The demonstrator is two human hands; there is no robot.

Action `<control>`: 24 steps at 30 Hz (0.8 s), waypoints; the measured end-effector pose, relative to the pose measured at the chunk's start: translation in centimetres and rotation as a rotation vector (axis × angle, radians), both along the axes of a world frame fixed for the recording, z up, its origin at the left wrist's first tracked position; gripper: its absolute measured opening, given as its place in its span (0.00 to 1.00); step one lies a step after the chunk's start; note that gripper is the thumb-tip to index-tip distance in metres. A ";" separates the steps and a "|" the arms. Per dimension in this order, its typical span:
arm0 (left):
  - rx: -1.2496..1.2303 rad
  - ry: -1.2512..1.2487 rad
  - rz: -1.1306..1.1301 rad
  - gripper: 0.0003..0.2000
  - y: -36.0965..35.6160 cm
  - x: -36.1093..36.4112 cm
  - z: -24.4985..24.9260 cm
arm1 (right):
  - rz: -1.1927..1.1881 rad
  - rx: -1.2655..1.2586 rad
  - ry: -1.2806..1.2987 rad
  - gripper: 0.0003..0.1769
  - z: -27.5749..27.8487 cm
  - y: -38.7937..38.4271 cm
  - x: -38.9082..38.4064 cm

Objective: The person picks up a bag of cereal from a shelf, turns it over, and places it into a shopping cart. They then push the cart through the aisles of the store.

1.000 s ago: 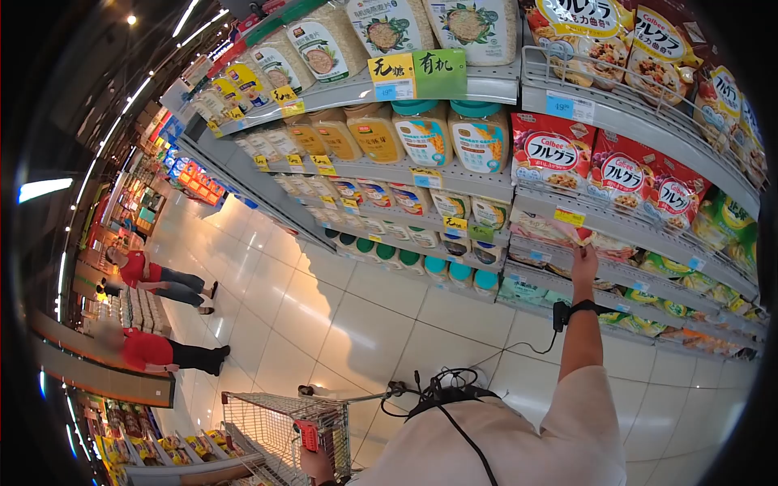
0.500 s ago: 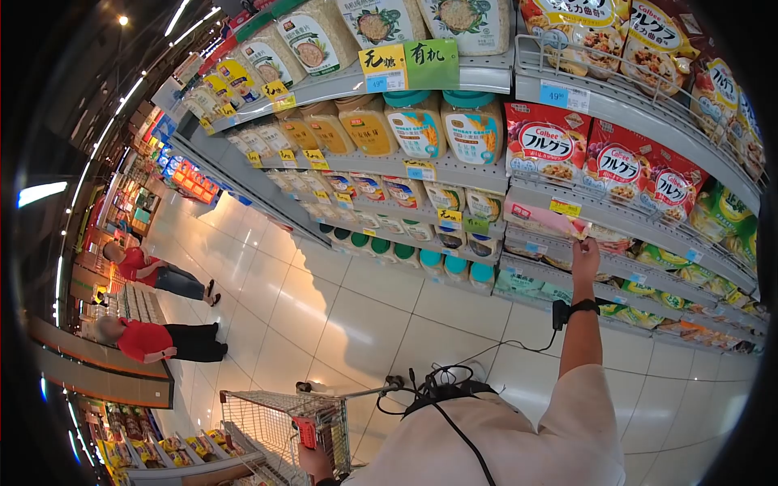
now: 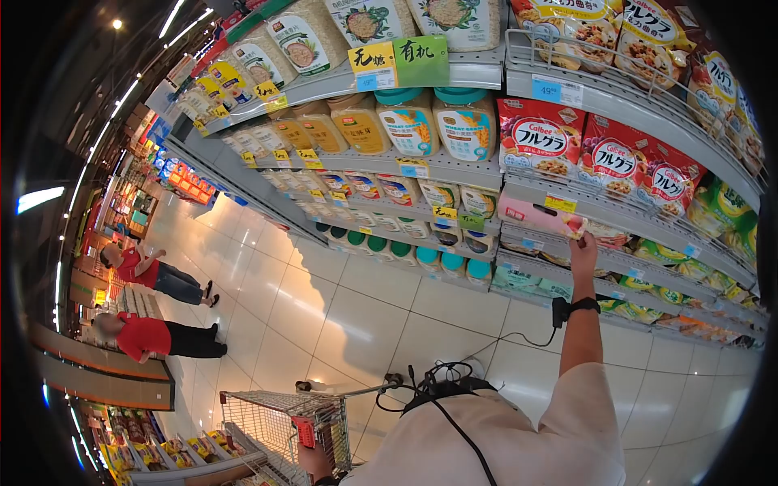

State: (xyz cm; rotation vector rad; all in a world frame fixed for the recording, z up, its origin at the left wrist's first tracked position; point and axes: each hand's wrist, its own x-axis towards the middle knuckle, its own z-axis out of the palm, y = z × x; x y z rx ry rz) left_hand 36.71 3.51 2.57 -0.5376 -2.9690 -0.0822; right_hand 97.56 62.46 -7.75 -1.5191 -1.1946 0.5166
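My right hand (image 3: 582,246) is stretched out to the shelf, its fingers closed on the right end of a pink package (image 3: 541,217). The package has a dark oval slot near its top and lies at the front of a shelf, below the red cereal bags (image 3: 540,139). A yellow price tag (image 3: 560,202) is just above it. At the bottom, my left hand (image 3: 314,460) is wrapped round the red handle part (image 3: 304,432) of a shopping cart (image 3: 279,413).
Jars (image 3: 466,130) and bags fill the curved shelves. Two people in red shirts (image 3: 144,336) stand in the aisle at left. Black cables (image 3: 442,381) hang by my body and reach my right wrist. A snack display (image 3: 174,454) stands at lower left.
The pink package has turned so that more of its face and its dark slot show, with my right hand still on it. The farther person at left has raised their forearms.
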 end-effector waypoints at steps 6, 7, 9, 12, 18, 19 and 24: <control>-0.019 -0.017 0.047 0.13 0.0 -0.2 -0.3 | -0.101 -0.053 0.094 0.13 -0.9 -2.2 -1.7; -0.019 -0.003 0.048 0.13 -0.4 -0.5 -0.8 | -0.093 -0.052 0.127 0.13 -1.7 -1.7 -1.6; -0.023 0.013 0.043 0.13 -0.8 -0.9 -1.0 | -0.092 -0.056 0.162 0.13 -2.5 -1.2 -1.5; -0.024 0.000 0.019 0.13 -0.5 -0.5 -0.6 | -0.081 -0.032 0.224 0.12 -1.3 -0.6 -1.9; -0.054 0.000 0.060 0.13 0.0 -0.1 -0.1 | -0.091 0.138 0.205 0.09 0.5 0.1 -2.3; -0.051 -0.006 0.053 0.12 -0.1 -0.3 -0.3 | -0.019 0.024 0.290 0.10 0.8 0.2 -2.2; 0.005 -0.035 0.003 0.11 -1.5 0.4 0.3 | 0.131 0.010 0.291 0.12 1.4 0.7 -2.9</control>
